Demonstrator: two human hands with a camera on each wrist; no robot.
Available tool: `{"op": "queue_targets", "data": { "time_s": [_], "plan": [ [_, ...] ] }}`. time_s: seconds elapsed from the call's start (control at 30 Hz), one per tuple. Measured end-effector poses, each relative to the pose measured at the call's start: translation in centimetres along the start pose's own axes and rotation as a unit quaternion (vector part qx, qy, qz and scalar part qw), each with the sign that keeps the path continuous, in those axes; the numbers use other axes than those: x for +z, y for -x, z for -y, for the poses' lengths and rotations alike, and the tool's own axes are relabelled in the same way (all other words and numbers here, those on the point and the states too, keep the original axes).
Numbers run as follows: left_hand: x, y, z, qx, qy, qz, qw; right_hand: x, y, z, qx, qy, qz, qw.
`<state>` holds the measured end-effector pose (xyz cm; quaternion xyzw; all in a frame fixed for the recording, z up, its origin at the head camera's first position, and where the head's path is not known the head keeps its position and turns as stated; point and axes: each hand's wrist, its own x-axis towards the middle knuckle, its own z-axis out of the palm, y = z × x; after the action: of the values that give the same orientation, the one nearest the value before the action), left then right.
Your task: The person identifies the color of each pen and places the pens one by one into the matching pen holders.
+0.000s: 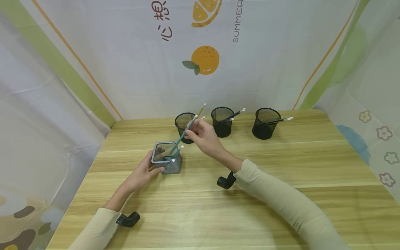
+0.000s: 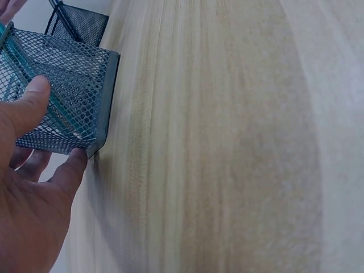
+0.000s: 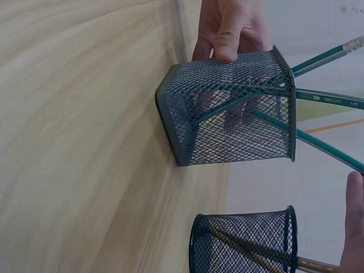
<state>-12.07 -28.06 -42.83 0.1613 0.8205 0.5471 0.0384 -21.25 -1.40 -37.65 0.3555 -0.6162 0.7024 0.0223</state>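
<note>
A square grey mesh pen holder (image 1: 172, 168) stands on the wooden table, left of centre. My left hand (image 1: 142, 176) grips it from the left side, thumb on the near wall and fingers around the far side. Two teal pencils with white eraser ends (image 3: 324, 60) lean inside it. Between thumb and fingers, my right hand (image 1: 207, 139) pinches a third teal pencil (image 1: 185, 134) near its eraser end. That pencil slants, its lower end inside the holder, as the right wrist view also shows. Whether its tip touches the bottom I cannot tell.
Three round black mesh cups stand along the back: a left cup (image 1: 180, 127) partly behind my right hand, with yellowish pencils (image 3: 315, 264), a middle cup (image 1: 222, 130) and a right cup (image 1: 261, 132), both with dark pencils. A white printed curtain (image 1: 140, 80) hangs behind the table (image 1: 193, 211).
</note>
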Motion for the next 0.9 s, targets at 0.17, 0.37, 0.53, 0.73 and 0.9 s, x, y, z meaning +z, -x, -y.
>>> {"op": "queue_targets", "data": {
  "time_s": [0.17, 0.37, 0.53, 0.73, 0.9],
  "plan": [
    [0.0, 0.1, -0.2, -0.006, 0.0, 0.001, 1.0, -0.3, 0.3, -0.2, 0.049, 0.042, 0.031, 0.997],
    [-0.1, 0.1, -0.1, -0.01, 0.005, 0.0, 0.9999, -0.9, 0.8, -0.6, 0.111, 0.079, 0.08, 0.987],
    [0.0, 0.0, -0.1, -0.006, 0.013, 0.001, 0.9999, -1.2, 1.2, -0.8, 0.128, 0.08, 0.116, 0.982],
    [0.0, 0.1, -0.1, -0.005, 0.005, -0.001, 1.0, -1.8, 1.9, -1.4, 0.137, 0.086, 0.162, 0.973],
    [0.0, 0.1, -0.1, -0.012, 0.008, -0.003, 0.9999, -2.8, 2.5, -1.7, 0.139, 0.066, 0.178, 0.972]
  ]
}}
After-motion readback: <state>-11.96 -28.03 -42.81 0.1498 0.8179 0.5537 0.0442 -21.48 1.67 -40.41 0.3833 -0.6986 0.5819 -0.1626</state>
